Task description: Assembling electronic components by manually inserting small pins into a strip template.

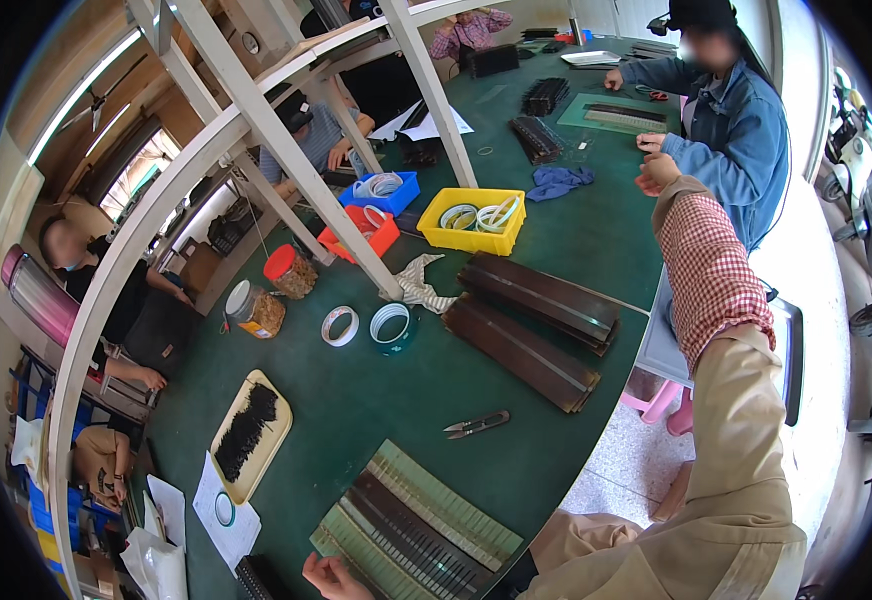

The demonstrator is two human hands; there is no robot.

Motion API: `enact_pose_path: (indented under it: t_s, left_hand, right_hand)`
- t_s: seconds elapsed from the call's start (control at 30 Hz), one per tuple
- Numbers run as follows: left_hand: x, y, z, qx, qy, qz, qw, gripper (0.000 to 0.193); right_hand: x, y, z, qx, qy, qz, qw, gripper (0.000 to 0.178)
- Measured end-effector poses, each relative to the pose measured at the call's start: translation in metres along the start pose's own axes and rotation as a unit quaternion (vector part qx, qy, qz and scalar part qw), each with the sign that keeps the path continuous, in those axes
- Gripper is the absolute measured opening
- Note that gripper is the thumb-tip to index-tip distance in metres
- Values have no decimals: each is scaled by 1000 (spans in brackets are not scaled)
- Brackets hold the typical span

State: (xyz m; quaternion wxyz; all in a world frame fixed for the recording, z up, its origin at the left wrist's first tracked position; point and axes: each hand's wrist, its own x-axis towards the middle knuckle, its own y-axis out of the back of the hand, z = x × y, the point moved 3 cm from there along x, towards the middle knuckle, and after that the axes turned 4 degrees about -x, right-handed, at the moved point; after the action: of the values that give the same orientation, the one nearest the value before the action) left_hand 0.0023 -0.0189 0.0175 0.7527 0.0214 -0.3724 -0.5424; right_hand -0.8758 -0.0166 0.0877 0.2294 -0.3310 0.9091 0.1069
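Observation:
My left hand (pixel 334 577) rests at the lower edge beside a pale green ruled mat (pixel 491 500), its fingers loosely bent and apart with nothing in them. On the mat lies a dark strip board (pixel 416 535) with a row of slender dark pieces. My right arm, in a red checked sleeve cover, stretches far out to the right. At its end my right hand (pixel 661 172) is curled near a co-worker's hand; what it holds, if anything, is too small to make out. Thread snips (pixel 476 425) lie past the mat.
Dark brown strip stacks (pixel 526 350) lie mid-table, near tape rolls (pixel 392 327). A cream tray (pixel 251 435) holds black pieces. White frame posts (pixel 306 150) rise by a yellow bin (pixel 473 243) and two jars (pixel 256 310). A co-worker (pixel 726 120) sits at right, by a green mat (pixel 611 113).

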Motion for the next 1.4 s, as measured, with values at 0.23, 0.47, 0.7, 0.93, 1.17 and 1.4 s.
enact_pose_path:
  t_s: [0.23, 0.47, 0.7, 0.93, 1.17, 1.4]
  left_hand:
    - [-1, 1, 3, -27, 26, 5, 999, 24]
    - [-3, 1, -9, -49, 30, 31, 998, 24]
    - [0, 3, -11, -3, 21, 3, 1000, 26]
    - [-1, -1, -4, -18, 22, -7, 1000, 25]
    - [-7, 6, -9, -20, 31, -26, 999, 24]
    - [-1, -7, -15, -68, 75, -15, 995, 27]
  right_hand:
    - [9, -13, 16, -91, 121, 106, 983, 37]
    - [19, -21, 30, -103, 124, 96, 982, 32]
    - [24, -31, 43, -47, 145, 74, 986, 25]
    - [24, -8, 50, -115, 128, 86, 981, 34]
    - [5, -9, 58, -144, 112, 84, 980, 33]
    - [-25, -8, 89, -237, 122, 48, 963, 33]
